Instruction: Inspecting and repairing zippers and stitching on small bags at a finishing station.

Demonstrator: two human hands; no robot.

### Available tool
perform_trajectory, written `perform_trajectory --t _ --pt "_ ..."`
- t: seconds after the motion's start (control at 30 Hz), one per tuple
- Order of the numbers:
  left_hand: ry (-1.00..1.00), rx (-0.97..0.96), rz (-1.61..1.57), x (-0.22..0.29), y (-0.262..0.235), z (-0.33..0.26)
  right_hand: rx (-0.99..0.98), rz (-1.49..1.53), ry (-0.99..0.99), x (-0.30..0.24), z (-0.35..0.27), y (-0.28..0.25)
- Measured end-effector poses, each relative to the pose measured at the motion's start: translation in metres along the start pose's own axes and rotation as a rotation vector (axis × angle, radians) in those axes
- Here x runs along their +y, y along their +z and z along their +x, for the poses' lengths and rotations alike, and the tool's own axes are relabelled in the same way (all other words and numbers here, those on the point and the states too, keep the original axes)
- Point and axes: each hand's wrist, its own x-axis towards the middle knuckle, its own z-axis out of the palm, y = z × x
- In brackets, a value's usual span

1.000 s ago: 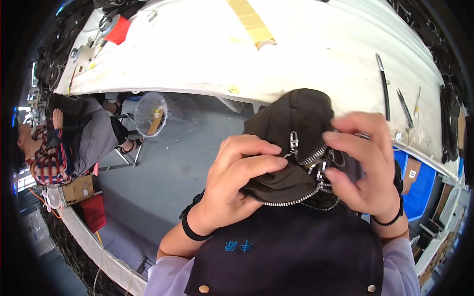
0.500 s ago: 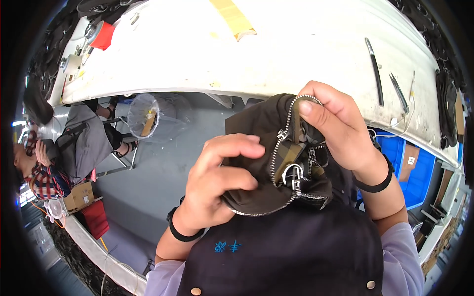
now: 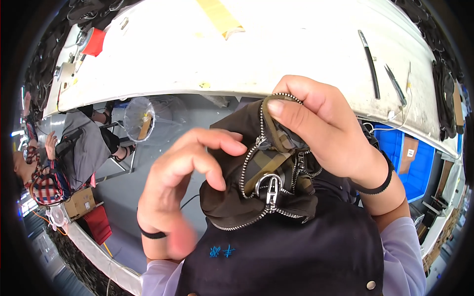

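A dark brown-olive fabric pouch [image 3: 232, 203] with a camouflage lining and metal-toothed zippers is held up in front of my apron. Its top zippered edge is pinched between the thumb and fingers of my right hand [image 3: 321, 121]. A silver zipper pull [image 3: 272, 192] with a ring hangs at the middle of the opening. At the pouch's left side is my left hand [image 3: 180, 177], fingers bent and apart, its thumb blurred by motion. Whether its fingertips touch the fabric, I cannot tell.
On the white table [image 3: 163, 59] lie a black-handled tool [image 3: 369, 64], tweezers [image 3: 396, 85] and a yellow strip [image 3: 219, 17]. A blue crate [image 3: 417, 172] sits below right. A bin with a clear liner [image 3: 139, 118] and a seated person [image 3: 47, 172] are to the left.
My left hand has drawn away to the left, its thumb lifting off the pouch. My right hand and the pouch have shifted left in the view.
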Motion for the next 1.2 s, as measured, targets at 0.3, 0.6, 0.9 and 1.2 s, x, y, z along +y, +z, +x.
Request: perform_trajectory --t 0.3,0.6,0.9,1.2 --pt "-0.052 0.071 0.826 0.038 0.017 0.036 0.045 -0.286 -0.053 -0.012 0.004 0.007" --pt "-0.022 0.044 0.929 0.036 0.017 0.038 0.007 -0.114 0.022 -0.015 0.004 0.009" --pt "-0.045 0.012 0.893 0.032 0.011 0.042 0.035 -0.223 -0.065 -0.013 0.006 0.013" --pt "0.1 -0.113 1.084 0.03 0.006 0.038 -0.003 -0.19 -0.044 -0.008 0.011 0.011"
